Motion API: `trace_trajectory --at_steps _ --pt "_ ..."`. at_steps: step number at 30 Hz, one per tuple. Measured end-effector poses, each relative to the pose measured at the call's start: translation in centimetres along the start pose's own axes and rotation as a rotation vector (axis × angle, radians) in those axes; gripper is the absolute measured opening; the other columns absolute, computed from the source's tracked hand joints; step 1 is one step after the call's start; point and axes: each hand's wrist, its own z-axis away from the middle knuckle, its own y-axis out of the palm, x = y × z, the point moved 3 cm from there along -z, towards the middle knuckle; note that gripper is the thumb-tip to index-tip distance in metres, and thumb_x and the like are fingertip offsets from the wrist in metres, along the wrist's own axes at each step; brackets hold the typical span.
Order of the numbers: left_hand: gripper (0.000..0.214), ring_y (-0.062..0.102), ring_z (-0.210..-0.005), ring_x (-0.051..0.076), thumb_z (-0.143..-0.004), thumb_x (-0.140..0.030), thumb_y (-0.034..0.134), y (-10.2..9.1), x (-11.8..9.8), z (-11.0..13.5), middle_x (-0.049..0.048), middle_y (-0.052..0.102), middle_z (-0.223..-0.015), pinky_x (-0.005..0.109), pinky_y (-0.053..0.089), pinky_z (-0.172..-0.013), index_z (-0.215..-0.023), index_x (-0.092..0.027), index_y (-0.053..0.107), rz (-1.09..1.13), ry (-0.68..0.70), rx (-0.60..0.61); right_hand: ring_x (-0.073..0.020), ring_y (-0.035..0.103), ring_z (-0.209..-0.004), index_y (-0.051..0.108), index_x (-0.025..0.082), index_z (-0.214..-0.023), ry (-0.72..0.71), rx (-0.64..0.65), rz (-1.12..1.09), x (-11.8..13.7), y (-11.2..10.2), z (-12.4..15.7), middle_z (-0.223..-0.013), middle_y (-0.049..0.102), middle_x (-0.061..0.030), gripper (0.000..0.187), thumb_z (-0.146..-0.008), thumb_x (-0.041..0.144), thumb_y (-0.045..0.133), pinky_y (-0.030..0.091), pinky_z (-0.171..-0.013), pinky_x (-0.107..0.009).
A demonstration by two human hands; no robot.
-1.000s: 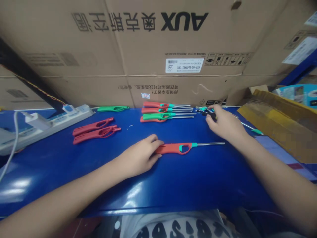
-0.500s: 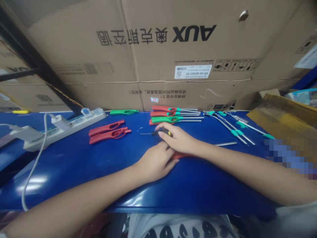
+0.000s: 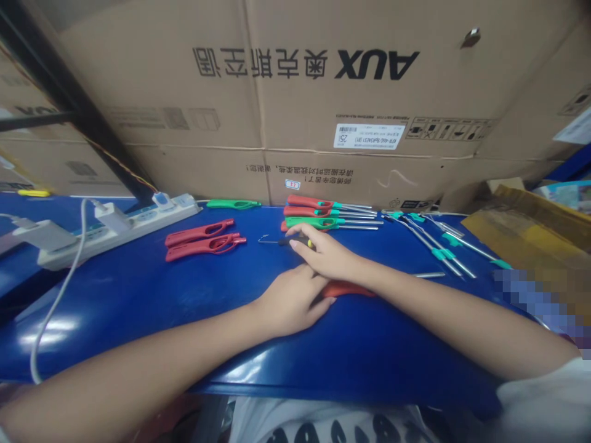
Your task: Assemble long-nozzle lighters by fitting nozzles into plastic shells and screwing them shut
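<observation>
My left hand (image 3: 295, 298) lies closed over a red long-nosed lighter (image 3: 348, 288) near the middle of the table. Part of the lighter is hidden under my hands; a metal tube (image 3: 430, 275) sticks out beyond my right forearm, in line with it. Just above, and crossing the left fingers, my right hand (image 3: 325, 252) has its thumb and fingers curled round the black and yellow handle of a screwdriver (image 3: 283, 242). The thin shaft points left, close to the tabletop. Behind my right hand lie several red and green lighters (image 3: 308, 222) with metal tubes.
Two red lighter bodies (image 3: 205, 247) and a green lighter body (image 3: 233, 204) lie left on the blue table (image 3: 221, 289). Metal tubes with green pieces (image 3: 438, 253) lie right, near an open carton (image 3: 521, 234). A white power strip (image 3: 133, 227) stands left; large cardboard (image 3: 295, 117) backs the table.
The view has shifted a little. My right hand and the screwdriver have moved slightly left and away from me. My left hand stays on the red lighter.
</observation>
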Motion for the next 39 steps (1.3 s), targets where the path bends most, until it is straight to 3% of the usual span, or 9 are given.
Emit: trace_trajectory --at_steps 2,4,8,12,16,21,27,34,39 --pt "0.036 0.065 -0.108 0.031 -0.097 -0.034 0.055 -0.1 0.0 0.0 0.0163 0.063 -0.125 0.046 0.058 -0.092 -0.127 -0.015 0.062 0.017 -0.008 0.003 -0.0184 0.061 -0.099 0.059 0.022 -0.113 -0.02 -0.055 -0.069 0.3 -0.6 0.3 -0.122 0.066 -0.0068 0.02 -0.096 0.029 0.05 0.046 -0.088 -0.035" --pt "0.036 0.064 -0.109 0.029 -0.096 -0.034 0.056 -0.1 0.1 0.0 0.0139 0.062 -0.125 0.045 0.057 -0.093 -0.128 -0.017 0.062 0.046 -0.013 0.009 -0.0173 0.062 -0.097 0.062 0.021 -0.106 -0.007 -0.14 -0.174 0.5 -1.6 0.8 -0.111 0.069 -0.0046 0.016 -0.094 0.03 0.054 0.046 -0.088 -0.034" --pt "0.041 0.063 -0.107 0.026 -0.096 -0.041 0.059 0.2 0.4 -0.4 0.0098 0.063 -0.119 0.039 0.056 -0.093 -0.132 -0.019 0.062 0.107 0.023 0.013 -0.0091 0.046 -0.057 0.07 0.017 -0.089 0.138 -0.417 -0.492 0.6 -4.7 2.7 -0.066 0.056 0.0034 0.02 -0.085 0.037 0.068 0.038 -0.056 -0.024" --pt "0.047 0.061 -0.11 0.025 -0.098 -0.046 0.058 0.6 0.7 -0.9 0.0103 0.062 -0.124 0.039 0.053 -0.096 -0.136 -0.018 0.06 0.131 0.101 0.008 -0.0055 0.035 -0.048 0.069 0.015 -0.078 0.249 -0.592 -0.863 -0.1 -7.9 5.2 -0.055 0.039 0.0079 0.029 -0.077 0.043 0.077 0.037 -0.048 -0.021" --pt "0.049 0.06 -0.11 0.025 -0.098 -0.045 0.057 0.7 0.9 -1.1 0.011 0.061 -0.125 0.04 0.053 -0.096 -0.139 -0.018 0.058 0.138 0.119 0.002 -0.0043 0.037 -0.043 0.06 0.018 -0.074 0.333 -0.673 -1.019 -1.9 -10.1 6.9 -0.059 0.049 0.0072 0.033 -0.076 0.046 0.078 0.036 -0.041 -0.018" --pt "0.045 0.059 -0.111 0.025 -0.099 -0.04 0.057 0.5 1.1 -1.0 0.0118 0.06 -0.125 0.042 0.053 -0.098 -0.138 -0.02 0.059 0.171 0.122 0.0 -0.0037 0.044 -0.044 0.058 0.019 -0.081 0.408 -0.629 -1.112 -3.8 -9.9 7.5 -0.067 0.059 0.0059 0.037 -0.08 0.052 0.076 0.038 -0.039 -0.016" --pt "0.041 0.058 -0.113 0.025 -0.099 -0.036 0.057 0.3 1.3 -0.8 0.0113 0.059 -0.125 0.041 0.051 -0.1 -0.137 -0.021 0.059 0.187 0.144 0.006 -0.0039 0.045 -0.043 0.056 0.019 -0.08 0.426 -0.541 -1.052 -4.1 -8.5 7.6 -0.072 0.065 0.0017 0.045 -0.087 0.063 0.064 0.039 -0.038 -0.017" --pt "0.041 0.061 -0.108 0.023 -0.092 -0.038 0.069 -0.4 0.6 -0.8 0.0092 0.066 -0.12 0.04 0.052 -0.097 -0.129 -0.021 0.064 0.328 0.093 -0.111 -0.0041 0.043 -0.042 0.058 0.018 -0.081 0.437 -0.523 -1.09 -3.6 -7.3 7.9 -0.07 0.066 0.0016 0.034 -0.088 0.051 0.067 0.037 -0.035 -0.016" --pt "0.028 0.065 -0.089 0.018 -0.086 -0.031 0.077 -0.5 0.2 -0.7 0.0061 0.073 -0.102 0.03 0.054 -0.078 -0.111 -0.019 0.073 0.507 0.019 -0.203 -0.0035 0.04 -0.04 0.057 0.018 -0.081 0.414 -0.508 -1.083 -3.5 -7.1 8.0 -0.071 0.066 0.0018 0.024 -0.086 0.039 0.068 0.036 -0.035 -0.016"
